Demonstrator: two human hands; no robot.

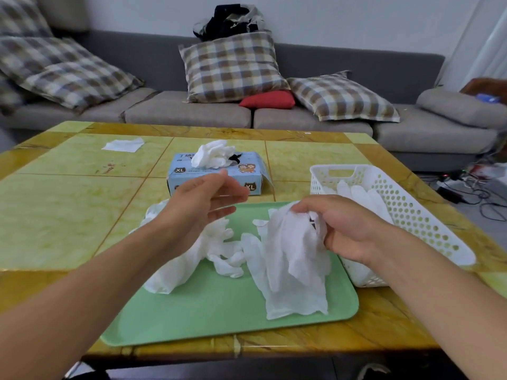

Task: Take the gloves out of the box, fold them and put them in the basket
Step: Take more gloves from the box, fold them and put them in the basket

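Roughly midway: some white gloves (362,198) already lie in the basket (428,215) at three o'clock, more sprout from the box (214,179) (twelve o'clock). The right hand (343,229) pinches a crumpled glove (290,259) over the green tray (219,311); the left hand (203,204) hovers spread.

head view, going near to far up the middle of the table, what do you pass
green tray → loose gloves on the tray → blue glove box with gloves sticking out of its top → far table edge → sofa
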